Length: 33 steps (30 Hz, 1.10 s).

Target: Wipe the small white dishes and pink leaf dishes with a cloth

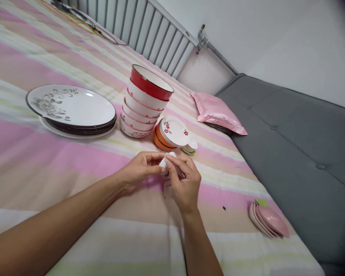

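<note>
In front of the dishes, my left hand (139, 170) and my right hand (186, 178) meet at a small white cloth (170, 155). The right thumb and fingers pinch it from above, while the left thumb and fingers close on its left side. A pale part hangs below the right fingers. Whether something else lies inside the cloth is hidden. Just beyond my hands are orange bowls (161, 141) topped by flowered white plates (175, 131). Beside them sits a small stack of white dishes (191, 145) with a green one beneath.
A striped bedsheet (103, 237) covers the bed. Red-and-white bowls (145, 103) form a tall, leaning stack. Dark-rimmed plates (83, 105) are piled at left, pink dishes (271, 220) at right. A pink pillow (218, 113) rests by the grey headboard (293, 138); cables (86, 23) lie far left.
</note>
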Motion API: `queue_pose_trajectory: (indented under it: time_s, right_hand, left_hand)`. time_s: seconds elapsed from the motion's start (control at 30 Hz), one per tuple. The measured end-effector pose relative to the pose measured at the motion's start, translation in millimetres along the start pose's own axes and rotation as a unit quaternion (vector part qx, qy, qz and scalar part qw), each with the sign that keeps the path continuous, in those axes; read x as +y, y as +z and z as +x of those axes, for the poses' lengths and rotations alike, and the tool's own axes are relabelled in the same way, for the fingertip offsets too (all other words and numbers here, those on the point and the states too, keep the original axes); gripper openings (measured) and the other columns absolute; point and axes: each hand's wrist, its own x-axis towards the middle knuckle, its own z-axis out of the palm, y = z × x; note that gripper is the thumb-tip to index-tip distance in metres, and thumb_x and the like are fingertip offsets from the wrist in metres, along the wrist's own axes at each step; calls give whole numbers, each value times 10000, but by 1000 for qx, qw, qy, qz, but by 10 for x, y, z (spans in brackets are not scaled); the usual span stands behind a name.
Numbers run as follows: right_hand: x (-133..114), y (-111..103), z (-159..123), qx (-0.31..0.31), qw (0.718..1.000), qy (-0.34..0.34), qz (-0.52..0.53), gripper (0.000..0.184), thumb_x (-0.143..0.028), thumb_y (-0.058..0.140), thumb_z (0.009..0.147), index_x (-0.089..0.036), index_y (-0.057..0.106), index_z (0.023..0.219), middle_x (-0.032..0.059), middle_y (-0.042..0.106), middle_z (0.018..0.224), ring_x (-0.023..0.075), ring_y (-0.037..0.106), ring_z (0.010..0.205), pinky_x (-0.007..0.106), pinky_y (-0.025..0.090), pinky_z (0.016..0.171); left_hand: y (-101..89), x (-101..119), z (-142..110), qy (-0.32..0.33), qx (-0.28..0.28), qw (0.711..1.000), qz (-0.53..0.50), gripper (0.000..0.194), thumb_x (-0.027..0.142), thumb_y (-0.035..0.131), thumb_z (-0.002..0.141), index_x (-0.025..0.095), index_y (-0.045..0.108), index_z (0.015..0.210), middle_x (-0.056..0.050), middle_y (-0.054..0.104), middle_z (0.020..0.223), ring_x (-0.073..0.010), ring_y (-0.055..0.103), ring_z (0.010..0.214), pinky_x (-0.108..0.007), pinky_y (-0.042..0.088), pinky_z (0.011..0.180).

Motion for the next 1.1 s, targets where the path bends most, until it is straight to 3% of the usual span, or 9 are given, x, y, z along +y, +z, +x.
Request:
queue_pose_trajectory:
  time_s: [0.23, 0.4, 0.73, 0.9, 1.1]
  right_hand:
    - [23, -6, 29, 23, 999, 27, 10, 227, -253, 539, 845, -199, 689, 1006, 54, 615, 907, 148, 595, 857, 278, 489, 762]
    - [47, -8, 41, 45, 998, 37, -3, 242, -272, 518, 856, -189, 686, 1009, 65, 622, 935, 157, 592, 881, 290, 480, 780]
    - [7, -16, 24, -9, 1000, 9, -2, 212, -212, 538, 846, -202, 687, 996, 47, 600, 895, 139, 593, 857, 266, 482, 772]
    - [-7, -17, 21, -43, 999, 0, 12, 199, -199, 552, 838, -218, 692, 978, 40, 600, 890, 135, 596, 847, 261, 490, 759]
    - [98, -75, 81, -12, 999, 35, 12, 207, -234, 562, 832, -199, 696, 985, 53, 632, 913, 147, 601, 851, 270, 481, 765]
  left_hand:
    - [8, 48, -11, -21, -51, 998, -35, 482, 46, 540, 692, 178, 621, 1148, -71, 672, 1058, -161, 592, 947, -273, 428, 856]
    - [-9, 24, -7, -30, -67, 996, -55, 445, 89, 597, 735, 179, 607, 1170, -76, 673, 1066, -145, 590, 946, -258, 415, 864]
    - [-50, -3, 42, -51, 12, 994, -101, 359, 126, 679, 717, 134, 661, 1075, -103, 701, 985, -141, 625, 853, -252, 453, 807]
    - [-72, -1, 49, -45, 22, 993, -107, 344, 103, 677, 716, 131, 669, 1060, -104, 701, 991, -134, 624, 855, -227, 454, 792]
    - [-81, 19, 43, -70, 4, 990, -125, 375, 112, 680, 719, 115, 653, 1093, -127, 697, 1007, -153, 628, 856, -250, 453, 807]
